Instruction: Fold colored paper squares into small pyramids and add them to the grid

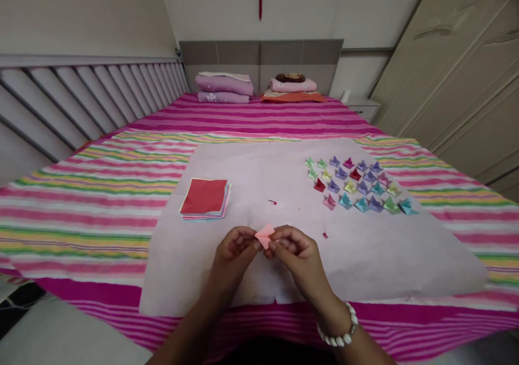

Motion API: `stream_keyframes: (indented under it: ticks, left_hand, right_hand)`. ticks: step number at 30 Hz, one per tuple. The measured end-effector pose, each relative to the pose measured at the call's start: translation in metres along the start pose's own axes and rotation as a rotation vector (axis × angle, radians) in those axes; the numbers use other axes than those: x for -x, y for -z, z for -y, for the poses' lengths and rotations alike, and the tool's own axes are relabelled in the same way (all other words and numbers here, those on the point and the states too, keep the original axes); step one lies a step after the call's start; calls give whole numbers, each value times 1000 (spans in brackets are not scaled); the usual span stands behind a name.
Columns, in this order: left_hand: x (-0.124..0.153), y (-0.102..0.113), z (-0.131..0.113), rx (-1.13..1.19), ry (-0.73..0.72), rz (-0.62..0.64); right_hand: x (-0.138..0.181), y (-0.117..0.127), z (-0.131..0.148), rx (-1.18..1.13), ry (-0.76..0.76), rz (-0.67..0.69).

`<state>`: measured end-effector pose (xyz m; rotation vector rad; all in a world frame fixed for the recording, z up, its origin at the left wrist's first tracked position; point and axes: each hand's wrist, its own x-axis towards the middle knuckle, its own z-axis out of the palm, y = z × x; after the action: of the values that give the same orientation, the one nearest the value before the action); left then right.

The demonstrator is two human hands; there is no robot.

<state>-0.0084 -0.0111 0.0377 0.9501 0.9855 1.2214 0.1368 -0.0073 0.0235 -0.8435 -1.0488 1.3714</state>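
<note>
the pink folded paper (265, 236) sits low in the middle of the frame, pinched from both sides. the left hand (234, 249) grips its left corner with the fingertips closed on it, and the right hand (292, 250) closes its thumb and fingers on the right edge, so the piece lies between the two hands and stands a little above their knuckles. both hands are curled tight around it, with no open gap showing at the fingers.

the paper is small, pale pink and already creased into a pointed, roughly triangular shape, its tip aimed up and to the right; the finer folds are too small to make out.

a bracelet of white beads (339, 334) circles the right wrist near the bottom edge. the hands hover over a large pale sheet (365, 257) spread on a striped bedspread (101, 192). at centre left of the sheet lies a stack of square papers (205, 198) with a red one on top, well apart from the hands. in the right half, further up, rows of small folded shapes (357, 184) in green, purple, red, yellow and blue stand close together. folded bedding and pillows (259, 88) rest against the headboard at the top centre.
</note>
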Motion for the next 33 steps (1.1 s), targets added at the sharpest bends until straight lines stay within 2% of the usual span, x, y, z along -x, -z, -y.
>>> stream_keyframes:
  ticks: [7, 10, 18, 24, 33]
  left_hand:
    - [0, 3, -8, -188, 47, -76]
    - [1, 2, -11, -229, 40, -72]
    - [5, 1, -18, -272, -30, -25]
    - [6, 4, -17, -249, -2, -35]
    - [4, 11, -13, -205, 53, -40]
  right_hand:
    - [1, -1, 0, -42, -44, 109]
    - [1, -4, -1, -14, -5, 112]
    - [4, -3, 4, 195, 218, 130]
    - [5, -4, 6, 298, 328, 154]
    - [10, 1, 1, 779, 706, 238]
